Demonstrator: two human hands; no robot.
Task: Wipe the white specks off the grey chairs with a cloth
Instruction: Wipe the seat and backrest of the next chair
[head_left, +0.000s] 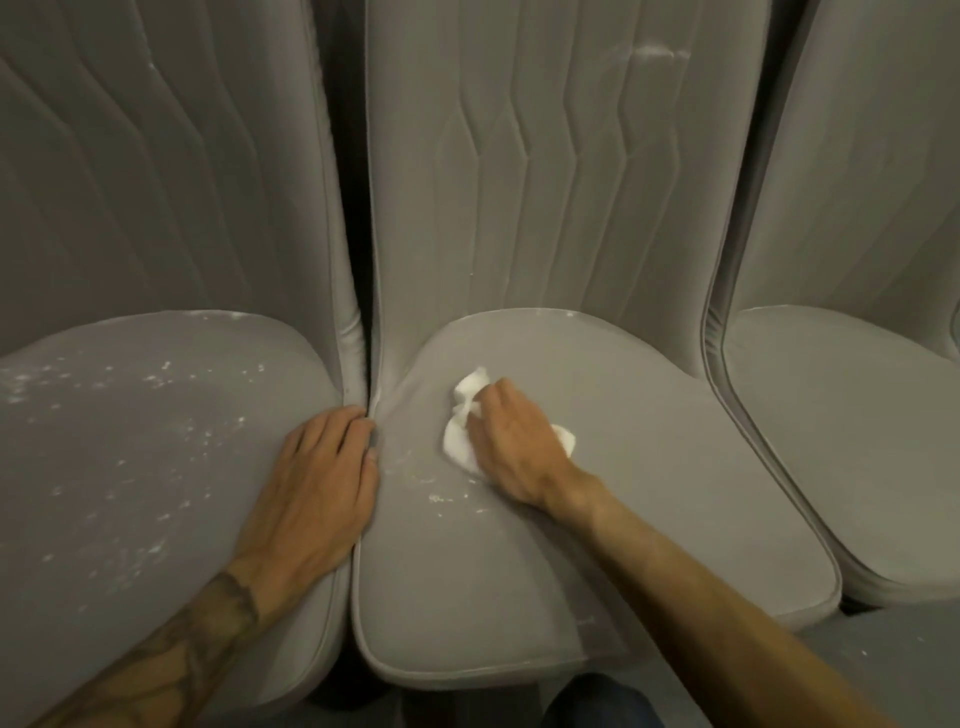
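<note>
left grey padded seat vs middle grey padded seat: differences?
The left grey padded seat is speckled white across most of it; the middle grey padded seat has only a small patch near its left edge. The left hand rests on the left seat; the right hand grips a crumpled white cloth on the middle seat. Both are grey fabric.

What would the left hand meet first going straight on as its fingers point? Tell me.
Probably the middle chair, near the foot of its backrest; the left hand has fingertips at the gap between chairs. Depth unclear.
</note>
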